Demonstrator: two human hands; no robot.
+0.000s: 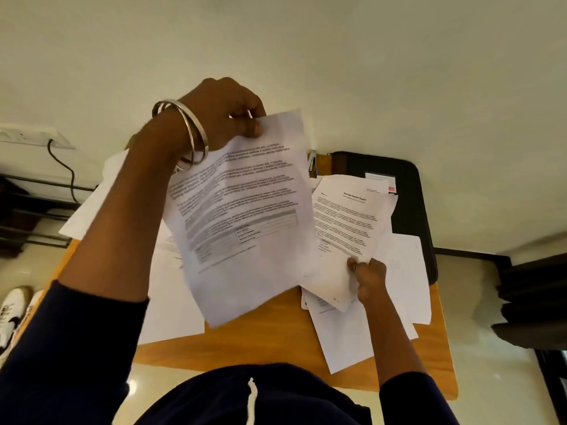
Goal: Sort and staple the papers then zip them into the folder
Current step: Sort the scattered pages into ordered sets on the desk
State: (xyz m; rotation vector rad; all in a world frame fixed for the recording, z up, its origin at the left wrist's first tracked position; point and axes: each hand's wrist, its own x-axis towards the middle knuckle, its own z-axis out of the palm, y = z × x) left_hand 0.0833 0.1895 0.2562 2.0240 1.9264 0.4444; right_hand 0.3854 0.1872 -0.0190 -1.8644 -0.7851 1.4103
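Above the wooden table (260, 342), left hand (221, 115) pinching a light, floppy printed sheet (242, 216) by its top edge, right hand (369, 280) gripping another sheet's (352, 222) lower corner; best supported near corners.

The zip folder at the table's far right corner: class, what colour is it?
Black, seen in the head view: zip folder.

White sneaker (10, 314) on the floor at left, black cable (66, 170) plugged into wall socket (33, 137).

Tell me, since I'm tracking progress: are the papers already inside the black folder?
No: the left hand and right hand each hold printed sheets, others lie loose on the table, partly over the black folder.
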